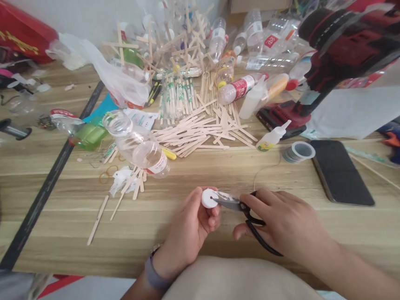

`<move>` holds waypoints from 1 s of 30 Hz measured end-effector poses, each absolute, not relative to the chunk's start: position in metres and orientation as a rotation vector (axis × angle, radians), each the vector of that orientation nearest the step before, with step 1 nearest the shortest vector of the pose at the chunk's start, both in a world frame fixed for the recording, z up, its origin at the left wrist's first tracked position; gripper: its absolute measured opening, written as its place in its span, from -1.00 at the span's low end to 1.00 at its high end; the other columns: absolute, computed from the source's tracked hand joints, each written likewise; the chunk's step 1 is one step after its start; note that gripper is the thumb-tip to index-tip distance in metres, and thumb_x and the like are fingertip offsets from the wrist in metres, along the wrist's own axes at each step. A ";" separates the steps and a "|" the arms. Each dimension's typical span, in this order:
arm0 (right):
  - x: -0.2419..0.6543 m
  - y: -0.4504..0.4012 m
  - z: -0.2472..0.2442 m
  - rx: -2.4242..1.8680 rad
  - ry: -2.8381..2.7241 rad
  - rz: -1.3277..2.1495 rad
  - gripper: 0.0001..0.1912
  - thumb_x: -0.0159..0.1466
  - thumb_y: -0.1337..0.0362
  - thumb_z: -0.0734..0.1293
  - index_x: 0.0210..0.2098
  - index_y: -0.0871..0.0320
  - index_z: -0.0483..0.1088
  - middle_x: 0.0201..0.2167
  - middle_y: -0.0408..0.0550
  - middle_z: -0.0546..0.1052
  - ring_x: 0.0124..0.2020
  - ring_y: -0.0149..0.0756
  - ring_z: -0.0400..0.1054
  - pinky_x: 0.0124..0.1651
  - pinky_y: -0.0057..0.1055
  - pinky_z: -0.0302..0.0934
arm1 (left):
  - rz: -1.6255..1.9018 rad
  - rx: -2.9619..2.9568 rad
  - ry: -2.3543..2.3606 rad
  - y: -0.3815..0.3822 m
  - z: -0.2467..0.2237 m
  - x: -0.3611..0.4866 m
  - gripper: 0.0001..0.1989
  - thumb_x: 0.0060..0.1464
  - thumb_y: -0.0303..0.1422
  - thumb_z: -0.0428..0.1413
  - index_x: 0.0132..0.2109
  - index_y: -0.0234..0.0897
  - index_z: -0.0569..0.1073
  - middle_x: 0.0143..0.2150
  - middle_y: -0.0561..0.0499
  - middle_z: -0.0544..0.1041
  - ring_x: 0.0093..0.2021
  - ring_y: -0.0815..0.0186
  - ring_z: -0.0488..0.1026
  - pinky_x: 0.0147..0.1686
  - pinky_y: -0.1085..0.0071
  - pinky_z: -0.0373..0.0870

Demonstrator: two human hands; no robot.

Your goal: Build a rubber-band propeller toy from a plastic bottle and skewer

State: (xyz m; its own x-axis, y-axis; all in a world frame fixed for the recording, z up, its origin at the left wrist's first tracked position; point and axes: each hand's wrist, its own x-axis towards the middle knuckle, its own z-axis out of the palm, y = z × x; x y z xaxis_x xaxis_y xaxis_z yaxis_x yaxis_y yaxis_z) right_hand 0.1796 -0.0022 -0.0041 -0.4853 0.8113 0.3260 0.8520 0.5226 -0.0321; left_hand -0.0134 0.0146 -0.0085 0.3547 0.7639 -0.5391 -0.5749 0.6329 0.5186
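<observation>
Near the front edge of the wooden table (229, 245), my left hand (194, 225) pinches a round white bottle cap (208, 198) with a small dark hole in its face. My right hand (283, 222) is closed on black-handled scissors (254, 222). Their blades point left, and a tip touches the cap at the hole. A second blade lies just above it, behind or beside the cap's right edge. A thin string (258, 173) curves over the table just beyond the scissors.
Wooden sticks (198, 131) pile up ahead, with a clear bottle (132, 142) at their left. Rightward are a glue bottle (272, 138), a tape roll (298, 151), a black phone (342, 172) and a red power drill (331, 50). Someone's sleeve (12, 292) shows at the left.
</observation>
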 end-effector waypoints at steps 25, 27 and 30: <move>0.175 -0.004 -0.002 -1.392 -2.420 -0.129 -0.40 0.44 -0.10 0.00 -0.39 0.15 0.43 -0.62 -0.13 0.42 -0.66 -0.33 0.28 -0.50 -0.39 -0.01 | 1.007 0.444 0.834 0.011 -0.008 -0.015 -0.66 0.11 -0.12 0.21 -0.12 -0.30 0.45 -0.38 0.05 0.47 -0.44 0.43 0.36 -0.40 0.47 0.26; 0.175 -0.004 -0.003 -1.399 -2.418 -0.137 -0.39 0.44 -0.11 -0.01 -0.41 0.15 0.43 -0.63 -0.14 0.42 -0.67 -0.33 0.27 -0.51 -0.39 -0.03 | 1.012 0.452 0.827 0.010 -0.009 -0.015 -0.67 0.13 -0.13 0.20 -0.12 -0.30 0.45 -0.37 0.05 0.48 -0.43 0.43 0.37 -0.38 0.46 0.27; 0.175 -0.005 -0.003 -1.415 -2.415 -0.120 -0.35 0.41 -0.16 -0.03 -0.42 0.13 0.42 -0.65 -0.17 0.41 -0.70 -0.32 0.27 -0.53 -0.39 -0.04 | 1.020 0.473 0.824 0.009 -0.012 -0.015 -0.69 0.15 -0.14 0.18 -0.10 -0.29 0.45 -0.36 0.05 0.48 -0.42 0.44 0.38 -0.36 0.46 0.28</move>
